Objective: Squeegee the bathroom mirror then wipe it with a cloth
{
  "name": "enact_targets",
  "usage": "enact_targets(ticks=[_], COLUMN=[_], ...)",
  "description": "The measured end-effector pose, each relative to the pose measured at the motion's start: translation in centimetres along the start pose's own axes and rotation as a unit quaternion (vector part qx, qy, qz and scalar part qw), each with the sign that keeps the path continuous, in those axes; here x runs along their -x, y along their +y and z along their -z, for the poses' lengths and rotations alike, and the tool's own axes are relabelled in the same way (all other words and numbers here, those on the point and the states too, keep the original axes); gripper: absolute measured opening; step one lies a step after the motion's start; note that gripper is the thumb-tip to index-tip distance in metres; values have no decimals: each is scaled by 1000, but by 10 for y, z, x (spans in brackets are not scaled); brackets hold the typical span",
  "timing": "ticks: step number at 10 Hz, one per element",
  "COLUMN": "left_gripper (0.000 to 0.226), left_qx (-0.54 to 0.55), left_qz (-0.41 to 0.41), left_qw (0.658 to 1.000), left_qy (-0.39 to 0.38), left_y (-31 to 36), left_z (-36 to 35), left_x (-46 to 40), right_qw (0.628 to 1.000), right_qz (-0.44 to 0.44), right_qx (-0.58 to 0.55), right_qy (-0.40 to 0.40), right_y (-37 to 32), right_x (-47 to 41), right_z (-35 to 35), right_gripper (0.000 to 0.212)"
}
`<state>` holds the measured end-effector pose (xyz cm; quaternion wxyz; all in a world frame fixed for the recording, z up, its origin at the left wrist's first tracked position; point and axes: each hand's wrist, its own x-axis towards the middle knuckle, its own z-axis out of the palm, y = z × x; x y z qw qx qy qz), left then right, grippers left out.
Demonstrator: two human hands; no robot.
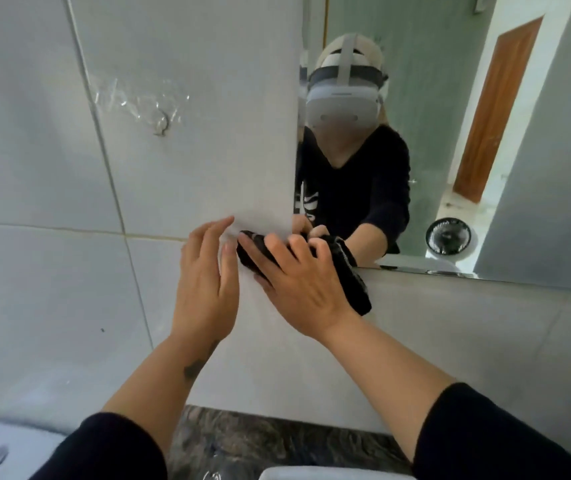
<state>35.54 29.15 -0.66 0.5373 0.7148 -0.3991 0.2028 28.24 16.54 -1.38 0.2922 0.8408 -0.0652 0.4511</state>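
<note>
My right hand (306, 289) lay on the cloth (353, 271), pressing it against the wall at the mirror's (450, 116) lower left corner. My left hand (208, 282) was just left of the cloth, against the tiled wall (52, 168). A hook (161, 123) sat above, left of the mirror. The countertop (260, 441) ran below both forearms.

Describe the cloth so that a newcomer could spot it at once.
Find the mirror on the tiled wall and follow it to its lower left corner. There the right hand presses a crumpled cloth against the wall, with the left hand beside it. It is the only black item there.
</note>
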Motion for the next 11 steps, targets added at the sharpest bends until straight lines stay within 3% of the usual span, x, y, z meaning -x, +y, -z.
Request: enact_targets(ticks=[1, 2, 3, 4, 5, 6, 7, 8, 9, 10, 11], left_gripper=[33, 26, 26, 27, 40, 60, 61, 62, 65, 58, 64], left_qx=[113, 178, 166, 20, -107, -251, -323, -325, -270, -203, -250], left_qz=[62, 79, 72, 16, -32, -84, -112, -130, -80, -30, 6], left_qw=[991, 980, 983, 994, 989, 960, 936, 934, 959, 977, 967], left_qy=[-35, -30, 41, 105, 94, 94, 88, 67, 37, 56, 57], left_y=[5, 16, 24, 16, 3, -21, -41, -57, -58, -48, -58], left_z=[25, 44, 62, 83, 102, 108, 105, 100, 89, 82, 85], left_x=[-10, -27, -51, -77, -103, -125, -131, -123, -103, -92, -25], right_qw=[992, 985, 986, 992, 996, 998, 999, 999, 997, 980, 944], right_qz=[-38, -48, -21, -15, -12, -13, -10, -22, -77, -154, -156], right_qx=[-117, -165, -165, -124, -80, -33, 14, 24, -5, -107, -232], right_qy=[25, 34, 14, 11, 28, 45, 51, 25, -24, -72, -173], right_y=[-1, 3, 5, 8, 4, -7, -13, -23, -38, -56, -50], right_x=[-39, -81, -118, -147, -169, -181, -177, -163, -150, -149, -115], right_z=[18, 31, 35, 33, 26, 19, 10, 5, 11, 27, 60], right_gripper=[57, 58, 56, 51, 49, 49, 55, 61, 63, 65, 61])
